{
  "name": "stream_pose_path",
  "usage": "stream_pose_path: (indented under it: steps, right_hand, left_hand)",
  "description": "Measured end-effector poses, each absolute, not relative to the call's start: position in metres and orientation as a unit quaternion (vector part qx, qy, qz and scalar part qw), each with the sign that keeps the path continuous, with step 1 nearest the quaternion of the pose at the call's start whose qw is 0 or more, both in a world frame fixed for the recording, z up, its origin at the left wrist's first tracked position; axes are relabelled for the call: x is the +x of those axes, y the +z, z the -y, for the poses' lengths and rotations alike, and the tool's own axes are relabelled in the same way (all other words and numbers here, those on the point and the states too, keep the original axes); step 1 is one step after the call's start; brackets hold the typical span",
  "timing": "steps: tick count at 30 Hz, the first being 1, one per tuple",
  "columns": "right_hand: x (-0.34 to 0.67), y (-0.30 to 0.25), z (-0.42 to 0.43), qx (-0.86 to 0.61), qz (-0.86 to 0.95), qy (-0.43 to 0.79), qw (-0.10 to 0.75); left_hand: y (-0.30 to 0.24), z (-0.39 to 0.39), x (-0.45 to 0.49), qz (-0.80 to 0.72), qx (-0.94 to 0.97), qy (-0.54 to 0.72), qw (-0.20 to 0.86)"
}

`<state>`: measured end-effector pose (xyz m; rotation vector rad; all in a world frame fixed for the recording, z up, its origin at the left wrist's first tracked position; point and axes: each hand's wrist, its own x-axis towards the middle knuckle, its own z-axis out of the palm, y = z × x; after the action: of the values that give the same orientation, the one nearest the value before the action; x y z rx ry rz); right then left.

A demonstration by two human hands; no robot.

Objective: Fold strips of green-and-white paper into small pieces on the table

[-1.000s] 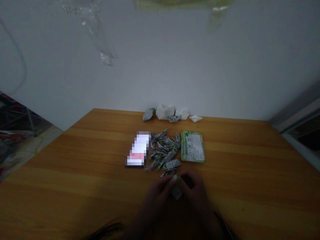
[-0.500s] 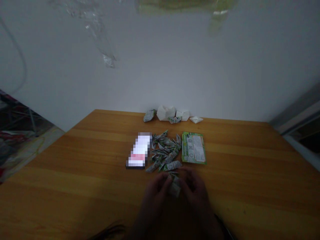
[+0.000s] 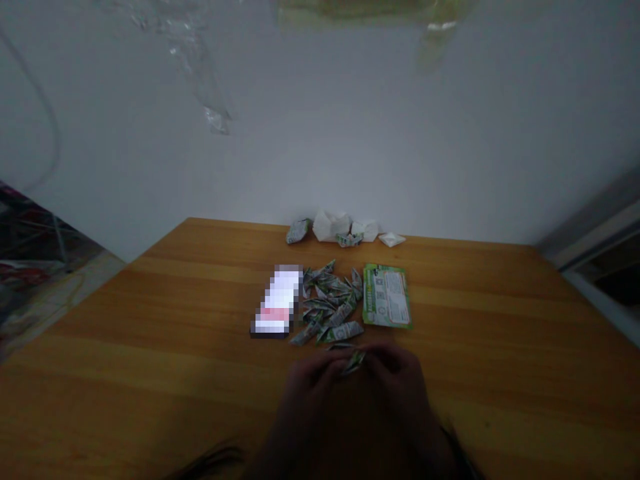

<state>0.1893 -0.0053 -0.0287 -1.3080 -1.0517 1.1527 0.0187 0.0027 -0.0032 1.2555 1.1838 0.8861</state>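
Between my two hands, low in the middle of the head view, is a small piece of folded printed paper point(image 3: 354, 363), green and grey. My left hand point(image 3: 313, 383) pinches its left side, and my right hand point(image 3: 397, 377) pinches its right side. Fingers cover much of the paper, so its full shape is hidden. Just beyond the hands lies a pile of folded paper pieces point(image 3: 333, 300), pointed and printed in green and grey. Right of this pile is a stack of flat green printed leaflets point(image 3: 387, 297).
A phone point(image 3: 277, 300) with a lit, blurred screen lies left of the pile. Along the wall stand white folded paper shapes point(image 3: 331, 227), a printed folded paper point(image 3: 299, 231) and a small white one point(image 3: 392, 239). All rest on a wooden table point(image 3: 175, 300).
The paper in my hands has turned and looks narrower, showing more green. Both hands have shifted slightly, with the fingers nearer its ends. The pile and leaflets stay put.
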Motion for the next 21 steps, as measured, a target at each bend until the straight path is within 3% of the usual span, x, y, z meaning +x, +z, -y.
stream_pose_path:
  steps: [13, 21]
  right_hand:
    - [0.206, -0.024, -0.003, -0.516, 0.467, 0.518, 0.497]
    - [0.211, -0.033, -0.001, -0.434, 0.533, 0.553, 0.471]
  left_hand:
    - [-0.004, 0.000, 0.017, -0.456, 0.679, 0.346, 0.460]
    - [-0.007, -0.006, 0.009, -0.462, 0.611, 0.440, 0.468]
